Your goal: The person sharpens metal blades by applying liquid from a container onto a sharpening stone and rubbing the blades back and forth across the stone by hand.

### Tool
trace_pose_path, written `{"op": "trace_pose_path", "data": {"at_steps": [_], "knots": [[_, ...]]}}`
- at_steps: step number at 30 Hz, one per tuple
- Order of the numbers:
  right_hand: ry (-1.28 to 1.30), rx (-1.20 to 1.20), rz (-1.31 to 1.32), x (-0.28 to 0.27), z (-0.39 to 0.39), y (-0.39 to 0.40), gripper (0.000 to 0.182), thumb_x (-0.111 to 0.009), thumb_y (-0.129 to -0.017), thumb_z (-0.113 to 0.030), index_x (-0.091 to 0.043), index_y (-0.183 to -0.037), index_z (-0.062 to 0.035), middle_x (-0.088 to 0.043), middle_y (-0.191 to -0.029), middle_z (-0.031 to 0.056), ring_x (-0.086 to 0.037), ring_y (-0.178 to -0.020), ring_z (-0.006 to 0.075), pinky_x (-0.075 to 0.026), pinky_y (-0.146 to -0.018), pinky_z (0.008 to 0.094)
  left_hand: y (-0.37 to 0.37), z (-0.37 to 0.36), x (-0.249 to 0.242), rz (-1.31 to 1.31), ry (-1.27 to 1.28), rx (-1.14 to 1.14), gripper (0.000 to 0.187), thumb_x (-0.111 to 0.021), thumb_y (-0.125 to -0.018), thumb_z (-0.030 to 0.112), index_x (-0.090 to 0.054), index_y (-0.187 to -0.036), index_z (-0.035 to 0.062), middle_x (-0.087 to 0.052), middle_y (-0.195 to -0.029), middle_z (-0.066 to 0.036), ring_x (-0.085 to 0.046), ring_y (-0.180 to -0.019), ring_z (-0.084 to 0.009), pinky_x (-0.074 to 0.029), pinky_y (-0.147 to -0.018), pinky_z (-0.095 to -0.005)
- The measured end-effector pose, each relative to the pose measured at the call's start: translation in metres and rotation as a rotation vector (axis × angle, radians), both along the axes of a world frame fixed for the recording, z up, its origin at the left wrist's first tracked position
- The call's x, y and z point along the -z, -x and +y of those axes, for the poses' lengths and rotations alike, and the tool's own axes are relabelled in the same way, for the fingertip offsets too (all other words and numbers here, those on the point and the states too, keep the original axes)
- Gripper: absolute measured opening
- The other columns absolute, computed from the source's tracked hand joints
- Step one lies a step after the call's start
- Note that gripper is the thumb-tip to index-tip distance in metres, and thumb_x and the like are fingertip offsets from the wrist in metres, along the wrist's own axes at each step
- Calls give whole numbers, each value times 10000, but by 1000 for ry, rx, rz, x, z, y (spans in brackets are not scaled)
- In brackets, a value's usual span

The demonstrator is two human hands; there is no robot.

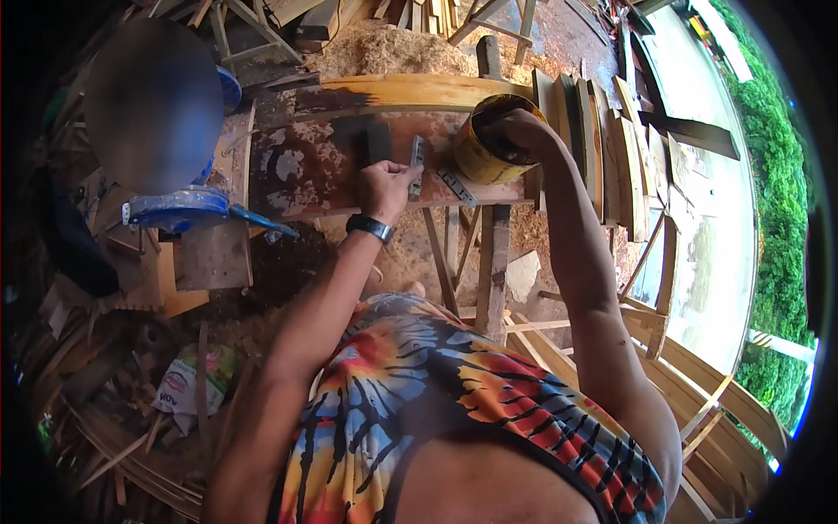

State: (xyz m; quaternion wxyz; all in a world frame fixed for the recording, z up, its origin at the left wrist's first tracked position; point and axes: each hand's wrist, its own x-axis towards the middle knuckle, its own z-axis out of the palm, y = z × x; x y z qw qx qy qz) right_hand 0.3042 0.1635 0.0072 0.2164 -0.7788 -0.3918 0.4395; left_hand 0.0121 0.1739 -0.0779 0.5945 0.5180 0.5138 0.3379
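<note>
My left hand [386,188], with a dark watch at the wrist, is closed on a narrow metal strip [417,157] with holes, above the stained workbench [305,166]. A second slotted metal strip [457,188] lies at the bench's near edge, below a yellow tub [480,162]. My right hand [517,131] reaches into the tub; its fingers are hidden inside, so what they hold cannot be seen. A dark block [378,141] sits on the bench just beyond my left hand.
A blue round machine [179,210] with a blue handle stands at the left. Upright boards [602,148] line the bench's right end. A long plank [393,90] runs along the far edge. Sawdust and scrap wood cover the floor, with a plastic bag [188,384] lower left.
</note>
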Motion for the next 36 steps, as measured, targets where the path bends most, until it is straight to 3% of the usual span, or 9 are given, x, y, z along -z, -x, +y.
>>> {"op": "trace_pose_path", "data": {"at_steps": [6, 9, 13, 16, 20, 23, 29, 30, 36], "knots": [[-138, -131, 253, -53, -2, 90, 191, -697, -923, -161, -740, -917, 25, -678, -721, 45, -644, -678, 125, -549, -634, 336, -24, 0, -21, -187, 333, -23, 222, -815, -856, 161, -634, -891, 39, -710, -812, -58, -671, -645, -111, -582, -532, -245], [-626, -795, -431, -21, 0, 119, 190, -680, -854, -203, -730, -873, -21, -714, -764, 144, -711, -731, 228, -555, -743, 345, -22, 1, -9, -285, 448, -75, 200, -760, -894, 114, -613, -999, 31, -713, -869, -83, -702, -703, -147, -613, -617, -287], [-466, -210, -298, 13, -19, 140, 262, -699, -832, -303, -743, -893, -52, -728, -888, 179, -711, -832, 379, -579, -753, 456, 1, 8, 9, -375, 505, -134, 223, -742, -907, 81, -589, -1058, 23, -711, -940, -104, -728, -765, -196, -630, -674, -336], [-498, -164, -121, 53, -38, 149, 290, -702, -874, -283, -738, -968, -12, -724, -861, 206, -722, -783, 361, -582, -731, 429, 9, 2, 11, -466, 411, -254, 221, -741, -910, 73, -591, -1066, 27, -717, -962, -109, -733, -782, -211, -633, -668, -351], [-265, 35, 355, 45, -50, 169, 403, -721, -915, -213, -663, -1157, 104, -743, -983, 199, -725, -815, 198, -573, -700, 320, 20, 1, 16, -428, 375, -206, 240, -744, -901, 60, -616, -1104, 50, -727, -969, -103, -726, -778, -192, -635, -674, -352], [-377, 52, 363, 52, -57, 171, 395, -737, -904, -185, -660, -1161, 104, -752, -989, 158, -716, -810, 182, -571, -700, 299, 24, -2, 7, -465, 397, -150, 290, -774, -854, 8, -630, -1104, -10, -720, -1001, -114, -697, -859, -166, -591, -708, -319], [-598, 20, 469, 81, -76, 167, 251, -699, -900, -7, -664, -1143, 48, -729, -1016, 101, -688, -922, 156, -573, -807, 311, 25, -21, -18, -338, 264, -39, 215, -773, -883, 180, -722, -1063, 74, -715, -981, 6, -654, -860, -97, -521, -778, -273], [-637, -28, 266, 65, -81, 167, 264, -691, -902, 5, -660, -1161, 48, -724, -1025, 88, -686, -940, 168, -577, -837, 328, 26, -19, -10, -412, 292, -6, 200, -764, -893, 183, -741, -1057, 69, -712, -978, 13, -645, -874, -96, -519, -779, -288], [-452, 62, 266, 30, -113, 165, 261, -753, -862, -131, -713, -1079, 8, -735, -905, 84, -682, -792, 140, -546, -725, 319, 30, -12, -13, -500, 466, 37, 62, -726, -939, 148, -693, -905, 109, -704, -854, 4, -674, -733, -126, -559, -693, -289]]}}
